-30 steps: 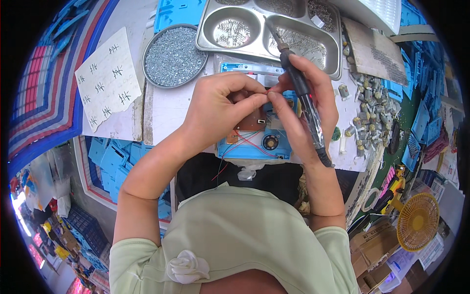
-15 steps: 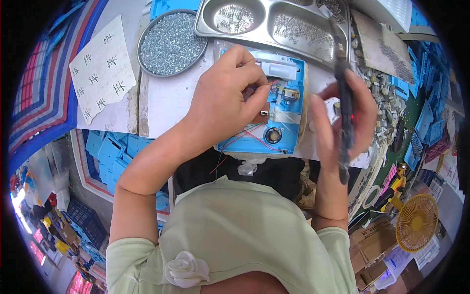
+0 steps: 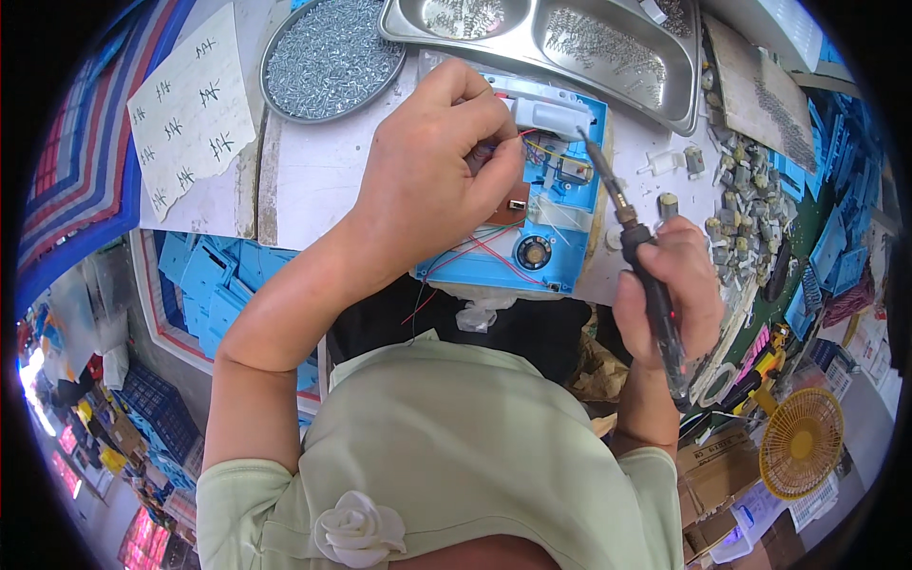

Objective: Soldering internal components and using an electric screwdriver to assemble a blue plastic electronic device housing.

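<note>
Best steady the left hand (image 3: pixel 427 157), apparently pinching red wire (image 3: pixel 528 132) over the blue casing (image 3: pixel 494 272), while the right hand (image 3: pixel 686 285) grips the soldering iron (image 3: pixel 655 296).

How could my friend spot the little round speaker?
On the white table, find the open blue plastic case, partly covered by the left hand. Look along its edge nearest the person's body, just below the brown board. The speaker is the dark-rimmed circle there; the small motor farther up is boxy instead.
</note>
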`<state>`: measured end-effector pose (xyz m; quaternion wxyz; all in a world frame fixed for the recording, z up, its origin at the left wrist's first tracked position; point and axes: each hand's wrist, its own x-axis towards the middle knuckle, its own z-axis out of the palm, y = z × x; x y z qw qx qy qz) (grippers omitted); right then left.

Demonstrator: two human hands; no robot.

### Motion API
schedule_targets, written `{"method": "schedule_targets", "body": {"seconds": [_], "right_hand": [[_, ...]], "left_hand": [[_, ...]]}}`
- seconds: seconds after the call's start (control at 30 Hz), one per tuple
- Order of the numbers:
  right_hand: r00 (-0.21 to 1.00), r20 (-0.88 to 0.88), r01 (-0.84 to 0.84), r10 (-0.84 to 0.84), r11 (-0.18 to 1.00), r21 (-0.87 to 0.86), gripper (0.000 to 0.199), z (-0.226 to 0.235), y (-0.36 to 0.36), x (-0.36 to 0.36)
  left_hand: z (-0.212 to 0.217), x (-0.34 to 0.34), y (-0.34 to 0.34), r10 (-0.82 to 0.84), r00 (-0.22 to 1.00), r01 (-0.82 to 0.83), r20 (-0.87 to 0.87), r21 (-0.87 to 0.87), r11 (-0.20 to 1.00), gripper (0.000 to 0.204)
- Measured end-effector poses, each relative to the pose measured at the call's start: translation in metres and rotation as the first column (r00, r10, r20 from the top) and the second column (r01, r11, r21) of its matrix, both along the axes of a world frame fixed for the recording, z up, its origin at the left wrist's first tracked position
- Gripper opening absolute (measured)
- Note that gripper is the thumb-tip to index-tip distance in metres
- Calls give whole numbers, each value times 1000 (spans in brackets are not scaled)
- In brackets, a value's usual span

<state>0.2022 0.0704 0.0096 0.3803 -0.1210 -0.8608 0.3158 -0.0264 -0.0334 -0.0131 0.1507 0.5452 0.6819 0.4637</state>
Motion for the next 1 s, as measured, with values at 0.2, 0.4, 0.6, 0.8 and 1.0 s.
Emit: {"method": "schedule_targets", "body": {"seconds": [0.2, 0.4, 0.6, 0.8, 1.0], "right_hand": [[997, 59, -61, 58, 997, 40, 36, -3, -3, -9], [996, 51, -77, 74, 996, 45, 39, -5, -4, -15], [996, 63, -72, 69, 996, 58, 39, -5, -4, -15], [996, 73, -58, 54, 997, 55, 38, -4, -6, -15], [996, 77, -57, 51, 995, 77, 39, -6, -4, -16]], "left_hand": [[-2, 2, -1, 19, 1000, -19, -8, 3, 1000, 4], [-3, 1, 0, 10, 1000, -10, -7, 10, 1000, 5], [0, 2, -2, 11, 1000, -12, 16, 20, 1000, 5], [-1, 2, -2, 8, 999, -9, 36, 4, 1000, 5], [-2, 3, -2, 18, 998, -18, 60, -9, 1000, 4]]}}
